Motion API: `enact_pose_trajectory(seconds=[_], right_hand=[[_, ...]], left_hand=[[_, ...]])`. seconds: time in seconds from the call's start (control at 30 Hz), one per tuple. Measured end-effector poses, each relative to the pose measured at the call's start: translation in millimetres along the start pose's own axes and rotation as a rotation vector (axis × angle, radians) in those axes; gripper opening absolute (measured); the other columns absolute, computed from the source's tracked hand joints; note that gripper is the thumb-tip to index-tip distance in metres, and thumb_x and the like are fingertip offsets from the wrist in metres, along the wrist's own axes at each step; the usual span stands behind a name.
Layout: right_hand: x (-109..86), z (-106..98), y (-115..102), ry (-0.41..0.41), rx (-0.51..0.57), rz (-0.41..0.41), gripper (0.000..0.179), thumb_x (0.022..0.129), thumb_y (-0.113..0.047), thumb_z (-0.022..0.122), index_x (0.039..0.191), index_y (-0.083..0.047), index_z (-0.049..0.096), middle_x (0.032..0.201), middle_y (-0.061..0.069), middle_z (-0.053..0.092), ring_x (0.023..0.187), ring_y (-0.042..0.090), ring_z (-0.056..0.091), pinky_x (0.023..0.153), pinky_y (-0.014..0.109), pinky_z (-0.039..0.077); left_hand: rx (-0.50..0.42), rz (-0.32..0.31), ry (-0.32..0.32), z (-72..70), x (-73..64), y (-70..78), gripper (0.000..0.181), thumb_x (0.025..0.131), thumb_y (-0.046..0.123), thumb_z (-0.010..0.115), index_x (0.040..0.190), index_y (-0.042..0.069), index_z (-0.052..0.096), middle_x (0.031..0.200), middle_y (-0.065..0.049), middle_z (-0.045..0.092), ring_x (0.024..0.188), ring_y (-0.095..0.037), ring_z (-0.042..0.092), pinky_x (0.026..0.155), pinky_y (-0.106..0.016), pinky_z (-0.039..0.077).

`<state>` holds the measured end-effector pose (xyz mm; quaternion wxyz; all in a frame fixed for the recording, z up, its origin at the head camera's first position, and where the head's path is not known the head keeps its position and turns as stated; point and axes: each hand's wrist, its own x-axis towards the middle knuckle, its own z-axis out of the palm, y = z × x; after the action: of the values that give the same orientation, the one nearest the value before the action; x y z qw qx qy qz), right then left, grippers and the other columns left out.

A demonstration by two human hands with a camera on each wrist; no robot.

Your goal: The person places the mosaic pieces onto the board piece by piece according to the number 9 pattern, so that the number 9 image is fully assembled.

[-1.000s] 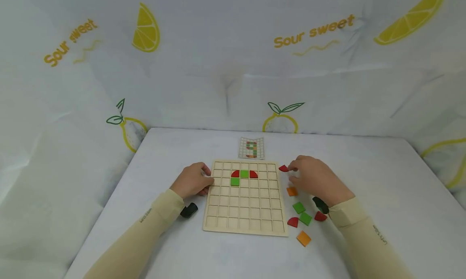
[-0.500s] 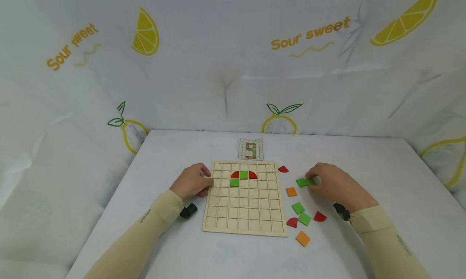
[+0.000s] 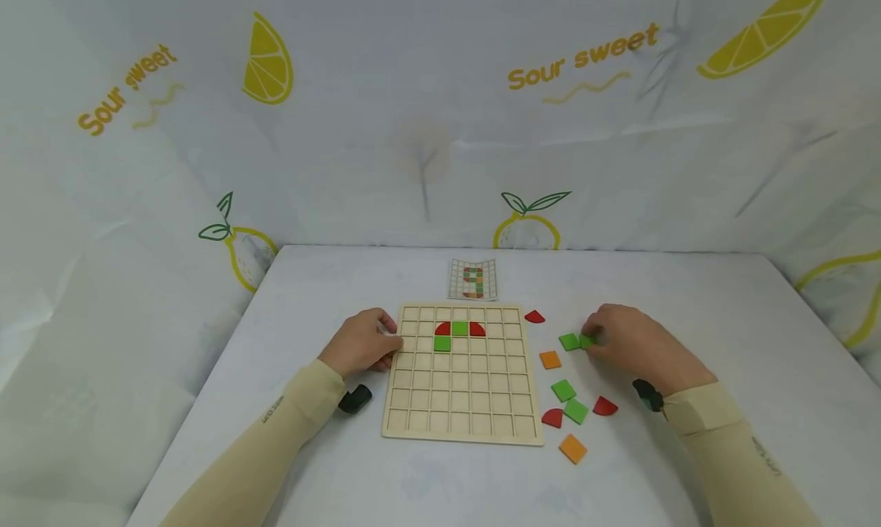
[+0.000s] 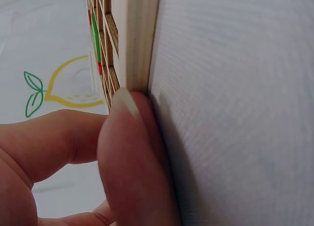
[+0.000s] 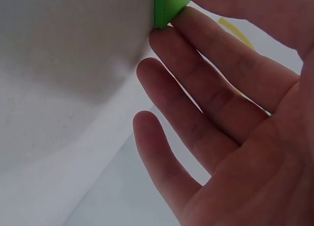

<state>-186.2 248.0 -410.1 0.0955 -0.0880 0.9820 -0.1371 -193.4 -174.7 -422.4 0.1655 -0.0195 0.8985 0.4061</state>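
Observation:
My left hand (image 3: 361, 343) rests at the left side of a pale wooden grid board (image 3: 461, 401), and its thumb tip (image 4: 130, 152) touches the board's edge (image 4: 140, 44) in the left wrist view. Several tiles sit in the board's upper cells: two red quarter-rounds (image 3: 477, 330) and two green squares (image 3: 443, 344). To the right of the board, my right hand (image 3: 640, 347) pinches a green square tile (image 5: 169, 8) between thumb and index finger, the other fingers extended. Another green square (image 3: 569, 342) lies right beside the pinched one.
A small printed pattern card (image 3: 472, 280) lies behind the board. Scattered right of the board are orange squares (image 3: 573, 448), more green squares (image 3: 575, 411) and red quarter-rounds (image 3: 605, 406). A lemon-printed white cloth (image 3: 344, 167) hangs behind the table.
My right hand has moved right from beside the red quarter-round at the board's upper right corner to the pair of green squares. The left hand stays at the board's edge.

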Motion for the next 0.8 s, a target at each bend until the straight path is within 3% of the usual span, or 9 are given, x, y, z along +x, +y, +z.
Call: enact_pose_trajectory(seconds=[0.8], right_hand=[[-4.5, -9, -12, -0.03, 0.012, -0.003, 0.026, 0.092, -0.015, 0.084, 0.115, -0.003, 0.078, 0.11, 0.012, 0.075, 0.103, 0.032, 0.066, 0.097, 0.056, 0.06]], left_hand=[[-0.006, -0.009, -0.001, -0.4, 0.4, -2.1, 0.022, 0.098, 0.016, 0.069, 0.117, 0.007, 0.064, 0.079, -0.008, 0.073, 0.063, -0.015, 0.07, 0.062, -0.025, 0.059]])
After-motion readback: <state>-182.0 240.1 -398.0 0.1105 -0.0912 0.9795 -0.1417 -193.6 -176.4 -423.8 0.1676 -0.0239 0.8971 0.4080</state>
